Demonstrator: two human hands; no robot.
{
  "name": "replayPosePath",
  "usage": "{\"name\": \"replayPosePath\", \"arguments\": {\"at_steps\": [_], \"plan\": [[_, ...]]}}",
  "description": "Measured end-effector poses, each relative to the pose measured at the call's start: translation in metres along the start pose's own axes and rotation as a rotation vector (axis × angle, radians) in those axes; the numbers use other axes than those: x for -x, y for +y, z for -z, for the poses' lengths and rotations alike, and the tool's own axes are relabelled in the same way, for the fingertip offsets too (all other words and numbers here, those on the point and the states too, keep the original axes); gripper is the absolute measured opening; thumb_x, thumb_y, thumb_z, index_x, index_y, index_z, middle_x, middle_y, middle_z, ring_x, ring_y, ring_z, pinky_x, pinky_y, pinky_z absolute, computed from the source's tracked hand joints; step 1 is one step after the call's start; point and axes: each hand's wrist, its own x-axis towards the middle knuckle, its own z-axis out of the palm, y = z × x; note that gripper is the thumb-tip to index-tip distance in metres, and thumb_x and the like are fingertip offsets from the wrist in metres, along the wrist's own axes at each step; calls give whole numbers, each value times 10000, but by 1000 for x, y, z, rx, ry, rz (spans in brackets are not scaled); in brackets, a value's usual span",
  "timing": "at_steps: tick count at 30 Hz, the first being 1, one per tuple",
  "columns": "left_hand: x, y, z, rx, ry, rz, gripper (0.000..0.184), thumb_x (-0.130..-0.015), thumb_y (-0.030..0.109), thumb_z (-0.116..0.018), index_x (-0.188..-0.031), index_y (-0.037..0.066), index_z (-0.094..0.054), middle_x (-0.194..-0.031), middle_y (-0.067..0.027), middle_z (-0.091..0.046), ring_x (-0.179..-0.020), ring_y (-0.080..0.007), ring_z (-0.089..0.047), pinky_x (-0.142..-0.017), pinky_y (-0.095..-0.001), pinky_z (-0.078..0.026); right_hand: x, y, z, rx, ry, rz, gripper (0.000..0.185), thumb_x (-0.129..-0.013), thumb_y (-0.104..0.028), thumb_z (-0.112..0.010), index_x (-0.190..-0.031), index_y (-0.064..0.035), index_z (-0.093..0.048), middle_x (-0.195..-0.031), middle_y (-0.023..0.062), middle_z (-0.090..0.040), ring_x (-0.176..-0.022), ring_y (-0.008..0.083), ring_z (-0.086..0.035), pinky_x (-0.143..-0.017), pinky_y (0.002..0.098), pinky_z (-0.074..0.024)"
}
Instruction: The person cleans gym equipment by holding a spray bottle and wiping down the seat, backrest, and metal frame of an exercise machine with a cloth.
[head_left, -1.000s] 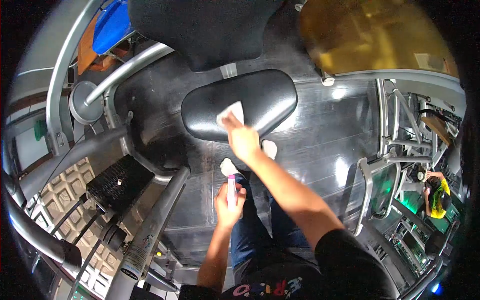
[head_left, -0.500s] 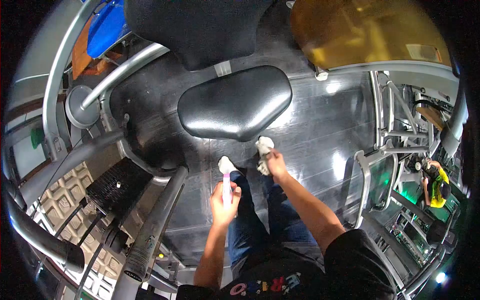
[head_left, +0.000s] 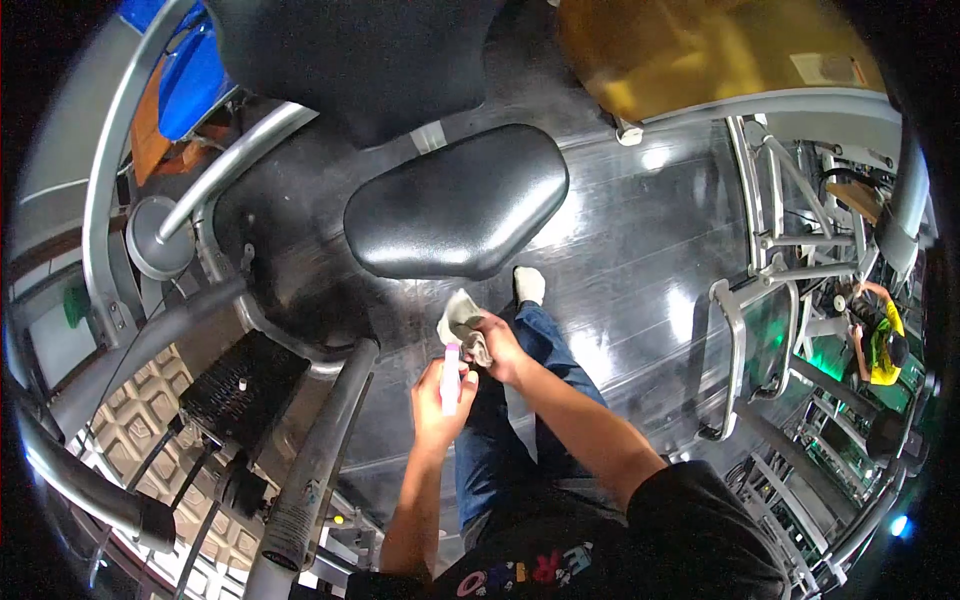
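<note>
My left hand is closed around a spray bottle with a white head and a pink tip, pointing away from me. Most of the bottle's body is hidden by the hand and the view from above. Close beside it, my right hand grips a crumpled pale grey cloth, which hangs just past the bottle's tip. Beyond both hands is a black padded seat with a shiny surface; neither hand touches it.
A black backrest rises behind the seat. Metal machine tubes and a black ridged footplate stand at left. A yellow-brown panel is at upper right. Farther right, a person in yellow is among gym frames.
My right hand has moved left with the cloth, from above my right foot to beside the spray bottle. The left hand has shifted slightly. The view has moved a little.
</note>
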Motion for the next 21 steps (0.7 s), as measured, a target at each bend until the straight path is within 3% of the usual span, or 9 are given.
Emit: {"name": "replayPosePath", "arguments": {"at_steps": [2,5,8,11,14,15,21], "plan": [[-7,4,-4,-2,-33,5,136,-815,54,-723,-912,39,-630,-756,-45,-625,-651,-114,-577,-613,-296,-491,15,-16,16,153,71,-32,280,-968,-150,-473,-1223,-118,-585,-970,63,-671,-728,179,-647,-537,320,-538],[-16,13,-14,-32,-56,-38,214,-805,148,-771,-927,34,-638,-828,-135,-684,-720,-293,-691,-668,-379,-543,34,-33,42,177,145,14,289,-980,-148,-466,-1259,-148,-542,-977,73,-654,-734,185,-646,-584,372,-577],[-21,19,-28,-21,-69,-15,203,-815,160,-764,-915,36,-639,-798,-122,-682,-695,-292,-685,-656,-380,-542,50,-49,70,166,161,37,251,-982,-145,-460,-1229,-153,-501,-1008,88,-637,-750,211,-656,-596,378,-581],[-24,23,-38,-40,-117,-16,196,-827,177,-751,-908,40,-636,-756,-126,-678,-677,-282,-692,-639,-378,-538,62,-55,85,111,119,50,305,-965,-98,-389,-1246,-144,-498,-1124,117,-621,-911,308,-690,-715,438,-590],[-26,28,-51,-42,-126,-36,181,-826,162,-737,-883,39,-617,-723,-144,-669,-652,-288,-686,-623,-388,-534,67,-52,98,139,97,65,302,-966,-92,-377,-1239,-137,-499,-1114,120,-625,-888,300,-690,-709,431,-587],[-27,34,-54,-21,-120,-30,171,-828,156,-730,-871,41,-612,-717,-147,-667,-648,-297,-682,-619,-392,-533,78,-57,87,109,108,64,152,-1008,-122,-424,-1122,-109,-524,-1055,85,-635,-875,242,-690,-699,374,-581],[-36,51,-67,-41,-131,-65,165,-834,154,-717,-850,40,-598,-729,-150,-665,-664,-328,-678,-624,-408,-533,80,-55,106,162,90,63,212,-999,-94,-393,-1163,-104,-527,-1077,86,-638,-905,236,-689,-737,383,-575]]}}
